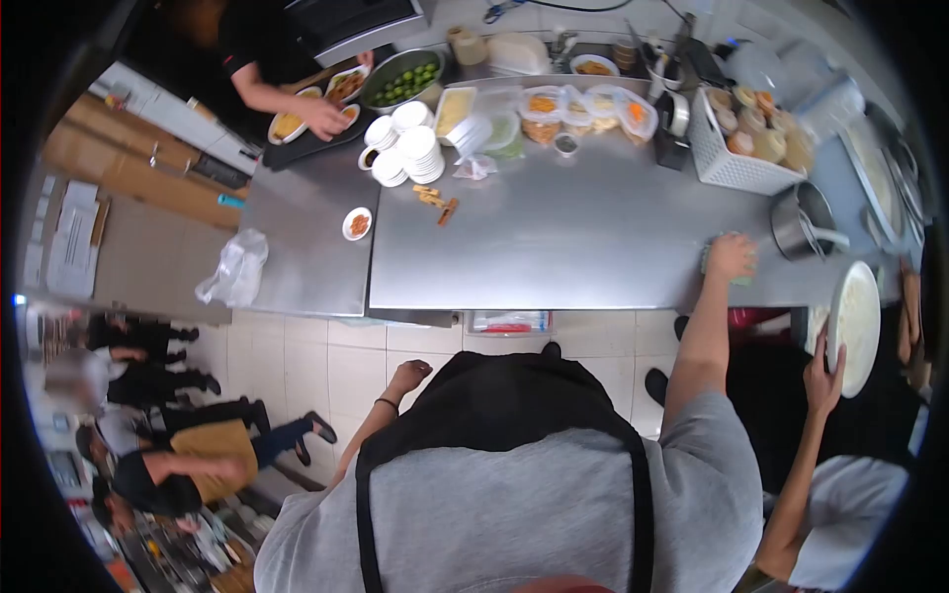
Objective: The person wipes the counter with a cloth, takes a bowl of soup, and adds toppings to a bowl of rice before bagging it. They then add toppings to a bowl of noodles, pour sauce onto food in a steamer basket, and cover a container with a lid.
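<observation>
My right hand (733,258) presses a green cloth (743,278) onto the steel counter (554,237), near its front edge at the right. Fingers curl over the cloth, which shows at both sides of the hand. Just beyond it stands a metal pot (799,219) with a handle inside. My left hand (411,375) hangs in front of the counter with its fingers curled, touching nothing that I can see; the inside of the fingers is hidden.
Stacked white cups (420,153), bagged food tubs (544,104) and a white basket of bottles (746,173) line the back. A co-worker at the right holds a round white tray (855,329). Another handles dishes at the back left. A plastic bag (237,269) lies left.
</observation>
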### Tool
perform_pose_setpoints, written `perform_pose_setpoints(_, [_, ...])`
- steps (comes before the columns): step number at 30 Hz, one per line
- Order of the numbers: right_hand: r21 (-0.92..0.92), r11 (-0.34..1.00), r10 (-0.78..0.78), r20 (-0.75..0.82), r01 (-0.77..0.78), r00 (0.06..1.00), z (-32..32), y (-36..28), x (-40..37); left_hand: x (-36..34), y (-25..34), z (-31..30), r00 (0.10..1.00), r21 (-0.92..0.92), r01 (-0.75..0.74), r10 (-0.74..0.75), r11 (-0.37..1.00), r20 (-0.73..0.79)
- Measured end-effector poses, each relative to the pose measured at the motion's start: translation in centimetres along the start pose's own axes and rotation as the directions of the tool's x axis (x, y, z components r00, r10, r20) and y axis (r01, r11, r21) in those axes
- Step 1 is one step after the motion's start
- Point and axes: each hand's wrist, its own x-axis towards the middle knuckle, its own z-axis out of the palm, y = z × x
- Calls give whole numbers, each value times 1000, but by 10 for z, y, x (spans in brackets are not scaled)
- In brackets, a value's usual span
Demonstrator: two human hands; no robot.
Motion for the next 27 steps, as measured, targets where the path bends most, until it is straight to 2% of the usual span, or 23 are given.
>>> perform_pose_setpoints(1, [-23, 993, -117, 8, 117, 993, -5, -29, -12, -7, 3, 2, 996, -39, 53, -50, 998, 73])
perform_pose_setpoints(2, [-47, 971, -233, 17, 234, 972, -14, -62, -31, -12, 15, -3, 958, -232, 232, -181, 945, 221])
perform_pose_setpoints(3, [47, 915, -398, -69, 401, 915, -20, -91, -53, -21, 40, -14, 902, -364, 376, -247, 852, 355])
perform_pose_setpoints(4, [125, 821, -536, -167, 557, 828, -29, -119, -79, -27, 64, -30, 878, -431, 393, -192, 813, 438])
perform_pose_setpoints(5, [276, 730, -655, 19, 625, 756, -52, -148, -108, -35, 100, -55, 885, -492, 306, -54, 815, 462])
perform_pose_setpoints(6, [213, 655, -705, -173, 725, 688, -54, -176, -147, -26, 112, -69, 897, -512, 263, -12, 818, 441])
perform_pose_setpoints(7, [93, 657, -736, -136, 748, 663, -76, -201, -187, -21, 134, -87, 942, -498, 179, -2, 849, 335])
perform_pose_setpoints(8, [220, 468, -847, -166, 856, 506, -85, -209, -225, -7, 147, -102, 976, -488, 56, 57, 871, 212])
perform_pose_setpoints(9, [296, 279, -910, -222, 914, 349, -101, -207, -259, 7, 160, -115, 998, -363, -34, 51, 931, 37])
perform_pose_setpoints(10, [355, 79, -938, -289, 931, 190, -117, -200, -288, 31, 163, -119, 986, -320, -95, 46, 943, -160])
perform_pose_setpoints(11, [426, -90, -946, -320, 900, 58, -136, -189, -310, 35, 194, -136, 943, -98, -148, 110, 984, -315])
perform_pose_setpoints(12, [486, -252, -931, -359, 837, -71, -153, -174, -321, 54, 203, -141, 893, -36, -254, 220, 966, -392])
perform_pose_setpoints(13, [555, -354, -917, -365, 753, -162, -167, -155, -320, 73, 210, -146, 825, 37, -352, 329, 935, -460])
perform_pose_setpoints(14, [617, -441, -893, -376, 651, -249, -180, -138, -317, 93, 216, -150, 788, 191, -330, 381, 924, -483])
perform_pose_setpoints(15, [613, -435, -899, -331, 660, -286, -184, -123, -305, 109, 222, -152, 752, 341, -295, 437, 893, -494])
perform_pose_setpoints(16, [609, -429, -903, -284, 667, -322, -179, -107, -286, 111, 235, -155, 754, 335, -291, 430, 896, -497])
perform_pose_setpoints(18, [556, -405, -910, -319, 726, -263, -153, -72, -236, 108, 265, -168, 858, 370, -62, 239, 927, -455])
perform_pose_setpoints(20, [481, -355, -930, -265, 802, -253, -136, -25, -175, 120, 271, -174, 879, 371, -26, 198, 928, -434])
perform_pose_setpoints(21, [470, -255, -967, -144, 845, -211, -127, 0, -146, 126, 272, -178, 900, 382, 4, 163, 924, -404])
perform_pose_setpoints(22, [450, -184, -983, -103, 874, -154, -114, 24, -118, 136, 269, -179, 900, 374, 8, 156, 928, -407])
perform_pose_setpoints(24, [424, -50, -998, -43, 904, -35, -98, 65, -70, 162, 254, -178, 901, 430, -99, 264, 898, -344])
perform_pose_setpoints(25, [398, 79, -997, 28, 914, 74, -89, 80, -58, 174, 246, -176, 901, 424, -95, 259, 900, -348])
perform_pose_setpoints(27, [333, 124, -991, 91, 935, 99, -89, 80, -52, 187, 236, -173, 865, 403, -230, 376, 886, -332])
